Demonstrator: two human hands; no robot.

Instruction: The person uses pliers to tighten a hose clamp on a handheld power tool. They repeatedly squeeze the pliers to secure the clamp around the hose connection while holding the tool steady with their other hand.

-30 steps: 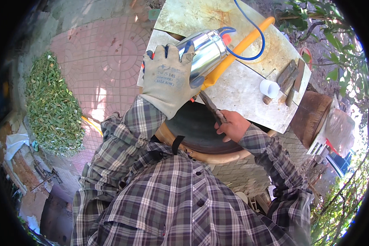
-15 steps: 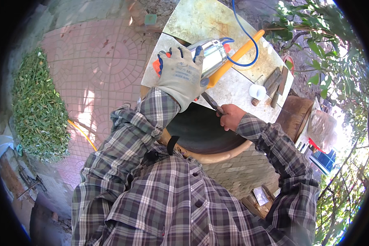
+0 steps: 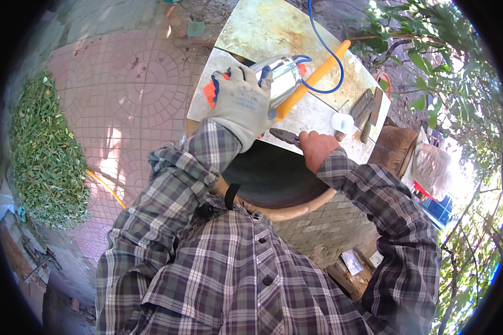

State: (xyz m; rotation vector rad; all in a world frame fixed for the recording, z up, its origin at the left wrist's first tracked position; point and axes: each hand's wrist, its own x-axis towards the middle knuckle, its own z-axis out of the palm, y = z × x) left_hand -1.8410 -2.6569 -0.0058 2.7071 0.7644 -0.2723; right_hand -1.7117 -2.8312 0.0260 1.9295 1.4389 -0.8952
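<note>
My left hand [image 3: 238,103], in a grey-and-blue work glove, presses down over a shiny steel cylinder that looks like a submersible pump [image 3: 285,78], its fingers curled across the near end. Orange parts [image 3: 209,94] of the pump show beside the glove; the palm hides the rest. A blue cable [image 3: 341,66] loops out from the far end. Alongside the pump lies a yellow hose [image 3: 322,70]. My bare right hand [image 3: 318,149] is closed around the handles of dark pliers [image 3: 285,137]. Their jaws point left, near the glove's wrist, over the board edge.
Pale stone-like boards [image 3: 262,30] partly cover a dark round vat with a tan rim [image 3: 302,211]. On the boards' right side are a white roll [image 3: 342,123] and several worn bars [image 3: 376,114]. Leafy branches [image 3: 425,61] hang at right; a heap of cut leaves [image 3: 44,156] lies left.
The right hand has shifted a little away and to the right with the pliers, which now lie more level. The left hand stays on the pump. The whole view has shifted slightly.
</note>
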